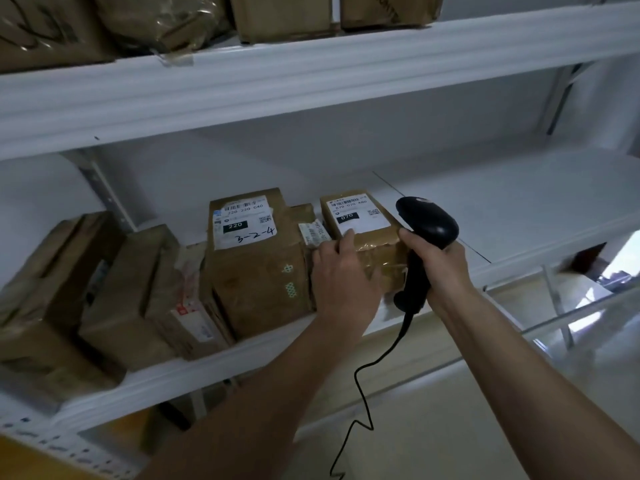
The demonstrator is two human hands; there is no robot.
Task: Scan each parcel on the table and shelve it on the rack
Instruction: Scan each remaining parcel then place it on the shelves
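Your left hand [341, 271] lies flat with straight fingers on the parcel [367, 233] on the rack [311, 327], hiding its near face. Your right hand [438, 265] grips the scanner [427, 223]; its cable [363, 393] runs out of frame.

White wall [346, 157] behind a metal frame, with daylight at the right.
Pale, evenly lit wall fills the view. A bright window [623, 261] glows at the far right edge. Tan floor [398, 393] shows below.
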